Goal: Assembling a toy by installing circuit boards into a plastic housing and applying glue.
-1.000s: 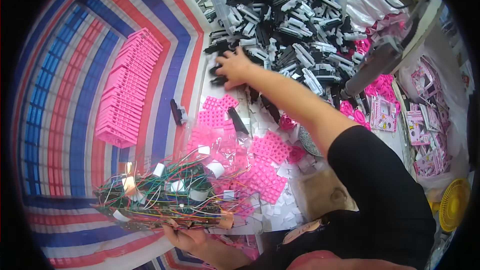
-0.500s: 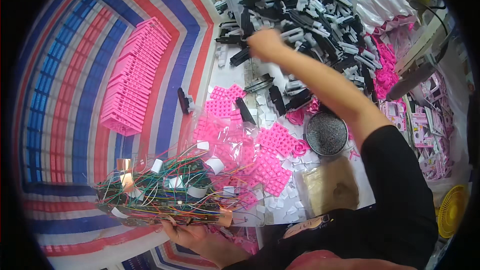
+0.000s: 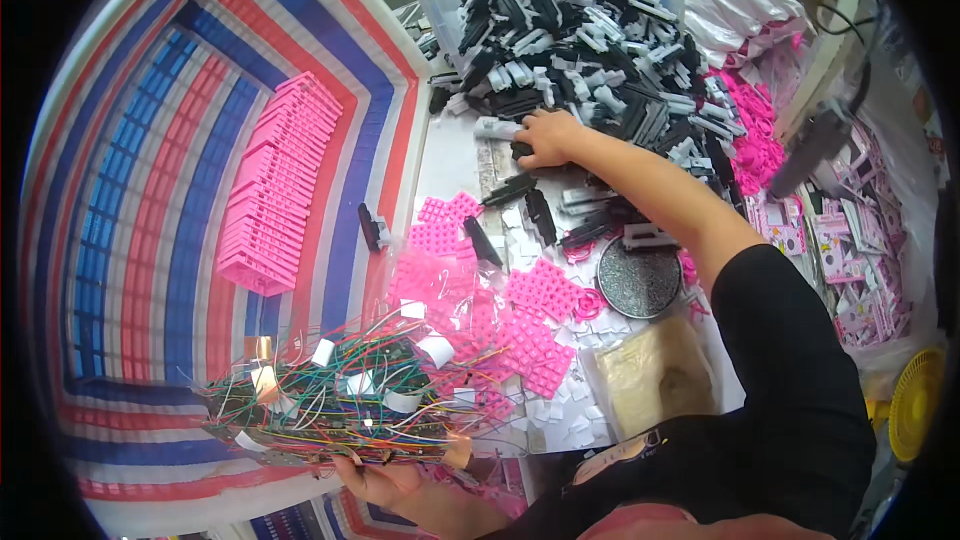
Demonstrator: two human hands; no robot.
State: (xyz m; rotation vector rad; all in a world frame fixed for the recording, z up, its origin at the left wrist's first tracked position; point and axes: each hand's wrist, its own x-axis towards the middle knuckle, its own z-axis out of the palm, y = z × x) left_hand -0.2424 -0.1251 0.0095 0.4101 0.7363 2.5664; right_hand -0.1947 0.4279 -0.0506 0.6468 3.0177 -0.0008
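My right hand (image 3: 548, 135) reaches out to the near edge of a big heap of black and grey plastic parts (image 3: 590, 30). Its fingers are closed around a small black part (image 3: 520, 150), beside a grey part (image 3: 495, 128). My left hand (image 3: 400, 485) is at the lower edge, gripping from beneath a flat bundle of coloured wires (image 3: 340, 400) with white tags. Pink keypad mats (image 3: 540, 295) and clear bags lie between the two hands.
A stack of pink plastic pieces (image 3: 275, 190) lies on the striped cloth (image 3: 130, 190) at the left. A round dark dish (image 3: 638, 280), a clear bag of pale material (image 3: 655, 375), pink packaged items (image 3: 860, 260) and a yellow round object (image 3: 915, 405) are at the right.
My right hand has shifted along the near edge of the heap and closed over a black part. The left hand still holds the wire bundle.
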